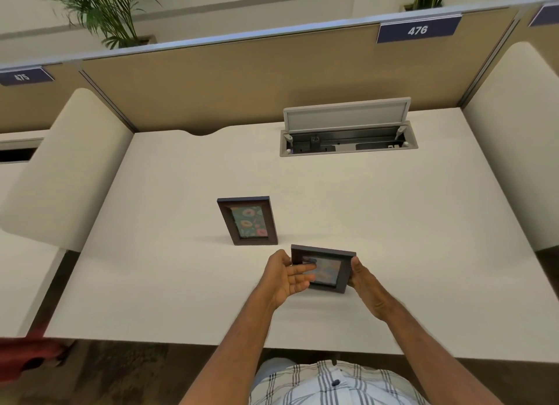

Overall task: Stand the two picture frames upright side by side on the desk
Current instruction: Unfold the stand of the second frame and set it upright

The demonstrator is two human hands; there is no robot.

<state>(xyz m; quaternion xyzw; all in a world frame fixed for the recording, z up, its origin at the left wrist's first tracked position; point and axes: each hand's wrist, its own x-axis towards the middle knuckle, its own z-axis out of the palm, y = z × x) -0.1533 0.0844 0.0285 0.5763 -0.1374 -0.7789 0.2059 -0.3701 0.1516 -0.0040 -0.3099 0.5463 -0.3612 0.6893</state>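
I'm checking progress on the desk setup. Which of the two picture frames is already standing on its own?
The floral-print frame, farther back and to the left, stands untouched on the desk. The nearer frame is held between the left hand and right hand.

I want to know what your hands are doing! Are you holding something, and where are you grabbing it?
Yes, the second picture frame. The left hand grips its left edge, fingers across the front; the right hand holds its right edge.

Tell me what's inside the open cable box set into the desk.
Under the raised lid, the cable box shows a dark tray with what look like a few sockets and small white clips at the corners. Its front wall hides the near part of the tray.
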